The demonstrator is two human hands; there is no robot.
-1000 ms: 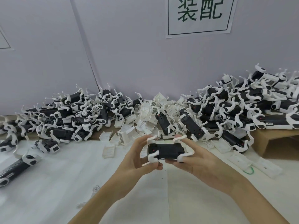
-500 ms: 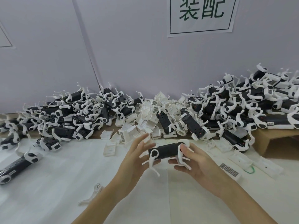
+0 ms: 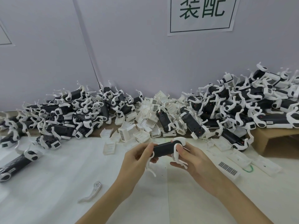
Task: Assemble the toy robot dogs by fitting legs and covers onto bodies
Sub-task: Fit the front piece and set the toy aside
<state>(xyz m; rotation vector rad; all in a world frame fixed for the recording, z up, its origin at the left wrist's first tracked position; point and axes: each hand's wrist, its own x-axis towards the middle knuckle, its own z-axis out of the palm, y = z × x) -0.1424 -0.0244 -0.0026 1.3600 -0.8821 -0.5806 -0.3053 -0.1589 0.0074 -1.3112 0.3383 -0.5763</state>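
Left hand (image 3: 137, 156) curled round one end of the black toy dog body (image 3: 163, 149), thumb on top. Right hand (image 3: 192, 160) gripped the other end, thumb pressed on a white leg (image 3: 177, 147) at its joint. Held up in the air, just above the near middle of the table (image 3: 48, 183). Legs hanging down under the body.

Best done slow: body kept still with the left hand, leg pushed straight in at the joint, likely till snug. Thin legs probably easy to bend, so no twisting.

One loose white leg (image 3: 92, 191) lay near the front edge, left of the arms. White covers (image 3: 137, 126) heaped at the middle of the back edge. Big piles of dogs (image 3: 72, 113) along the back, left and right. Brown box (image 3: 275, 139) at the right back corner. Pale wall behind, with a white sign (image 3: 202, 13) in green letters.
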